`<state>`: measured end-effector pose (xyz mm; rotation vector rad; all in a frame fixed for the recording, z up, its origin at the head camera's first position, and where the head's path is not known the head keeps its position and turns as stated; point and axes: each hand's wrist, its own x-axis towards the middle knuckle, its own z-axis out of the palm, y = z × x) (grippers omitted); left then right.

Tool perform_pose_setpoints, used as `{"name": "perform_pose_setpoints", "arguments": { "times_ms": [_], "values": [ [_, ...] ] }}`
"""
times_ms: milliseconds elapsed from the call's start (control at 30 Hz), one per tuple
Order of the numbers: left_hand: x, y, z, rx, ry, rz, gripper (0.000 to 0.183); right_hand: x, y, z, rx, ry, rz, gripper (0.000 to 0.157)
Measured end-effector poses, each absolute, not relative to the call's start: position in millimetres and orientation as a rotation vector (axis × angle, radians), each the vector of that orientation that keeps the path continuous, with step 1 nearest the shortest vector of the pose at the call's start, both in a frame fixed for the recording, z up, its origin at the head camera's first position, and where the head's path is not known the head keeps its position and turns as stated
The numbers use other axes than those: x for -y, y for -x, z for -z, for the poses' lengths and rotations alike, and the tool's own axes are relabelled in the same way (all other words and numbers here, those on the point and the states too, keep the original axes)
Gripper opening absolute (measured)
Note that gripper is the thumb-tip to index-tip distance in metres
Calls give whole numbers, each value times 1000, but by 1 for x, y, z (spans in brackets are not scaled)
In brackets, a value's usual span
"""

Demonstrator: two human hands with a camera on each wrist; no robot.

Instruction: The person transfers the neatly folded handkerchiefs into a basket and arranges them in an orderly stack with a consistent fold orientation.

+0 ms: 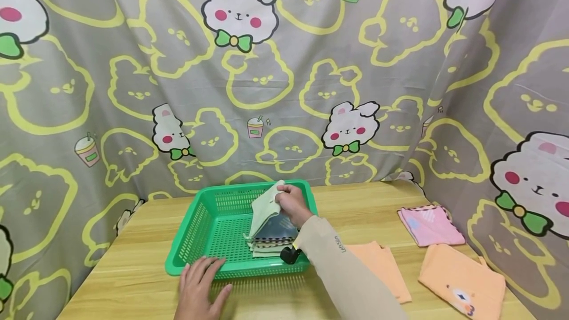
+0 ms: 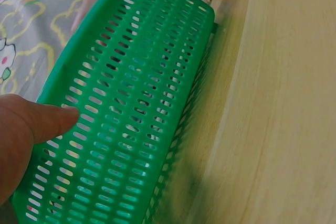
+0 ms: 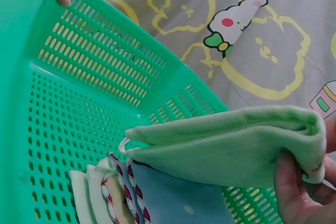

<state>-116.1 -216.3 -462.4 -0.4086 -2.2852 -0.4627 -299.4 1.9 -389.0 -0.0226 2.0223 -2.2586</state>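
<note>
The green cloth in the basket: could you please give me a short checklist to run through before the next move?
1. Right hand pinches the green cloth firmly: ok, fingers clamp its folded edge.
2. Left hand steadies the basket: ok, fingers rest on its near wall.
3. Cloth is clear of the stack beneath: not ok, its lower edge hangs down onto the stack.
4. Stack lies neat in the basket: ok, the edges are only slightly staggered.
5. Cloth is folded evenly: cannot tell, only part of it shows.
6. Other cloths, pink and orange, lie out of the way: ok, on the table to the right.
</note>
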Motion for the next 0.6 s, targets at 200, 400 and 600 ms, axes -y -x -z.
{"name": "perform_pose_setpoints", "arguments": {
  "times_ms": [200, 400, 600],
  "values": [
    [216, 116, 462, 2291, 407, 458, 55, -6, 300, 390, -2092, 8, 2244, 41],
    [217, 116, 462, 2288, 408, 463, 57, -10, 300, 390, -2182, 8, 2181, 38],
    [217, 115, 463, 2281, 411, 464, 58, -14, 299, 391, -2236, 26, 2072, 42]
  ]
}}
